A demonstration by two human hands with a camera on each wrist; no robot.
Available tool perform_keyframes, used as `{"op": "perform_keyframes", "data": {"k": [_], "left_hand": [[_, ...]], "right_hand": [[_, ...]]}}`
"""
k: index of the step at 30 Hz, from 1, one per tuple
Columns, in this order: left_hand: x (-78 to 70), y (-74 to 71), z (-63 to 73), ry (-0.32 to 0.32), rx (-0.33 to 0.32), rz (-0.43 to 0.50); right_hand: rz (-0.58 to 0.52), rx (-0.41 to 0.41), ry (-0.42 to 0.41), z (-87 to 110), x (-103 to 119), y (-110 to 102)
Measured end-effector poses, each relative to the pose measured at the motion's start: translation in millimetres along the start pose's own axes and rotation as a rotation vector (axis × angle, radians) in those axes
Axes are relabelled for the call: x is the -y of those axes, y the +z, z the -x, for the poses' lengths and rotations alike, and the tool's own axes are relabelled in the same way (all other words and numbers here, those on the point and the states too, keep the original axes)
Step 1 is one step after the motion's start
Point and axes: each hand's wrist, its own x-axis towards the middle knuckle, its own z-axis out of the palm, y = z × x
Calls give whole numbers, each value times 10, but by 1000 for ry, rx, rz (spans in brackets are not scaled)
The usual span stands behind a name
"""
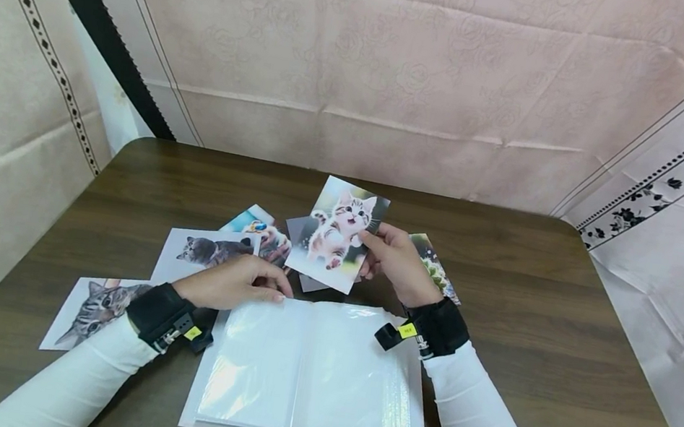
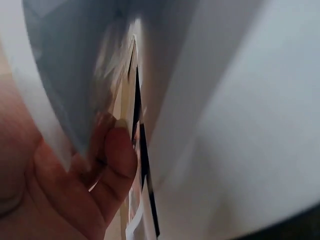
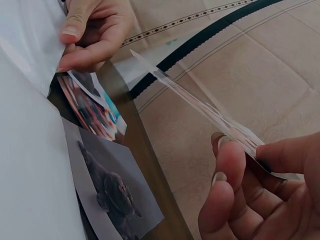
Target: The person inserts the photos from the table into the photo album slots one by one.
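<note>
A white photo album with clear plastic pockets lies spread on the table. My left hand is at the top edge of its left page, fingers curled at the plastic; the right wrist view shows its fingertips pinching that edge. Above the album's far edge, my right hand pinches a kitten photo card by its right side, tilted up off the table. In the right wrist view this card appears edge-on between thumb and fingers. The left wrist view is mostly filled by the pale page.
Left of the album lie a tabby cat card and a grey cat card. Behind them is a colourful card. A grey card lies under the held one, and a green one behind my right wrist. Cloth hangs beyond the brown table.
</note>
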Motion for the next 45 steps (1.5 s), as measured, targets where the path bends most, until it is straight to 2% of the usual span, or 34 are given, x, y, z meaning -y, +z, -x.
{"op": "perform_keyframes", "data": {"k": [9, 15, 20, 28, 37, 45], "left_hand": [[-10, -59, 26, -46, 27, -18], [-24, -32, 5, -68, 2, -23], [-22, -15, -1, -64, -7, -8], [14, 16, -19, -36, 12, -23], [15, 31, -30, -49, -22, 22], [6, 44, -40, -68, -31, 16]], "right_hand": [[3, -2, 7, -7, -6, -6], [9, 6, -1, -7, -16, -2], [12, 13, 4, -14, -21, 10], [15, 10, 2, -19, -32, 9], [14, 13, 5, -24, -24, 9], [7, 9, 0, -16, -13, 1]]}}
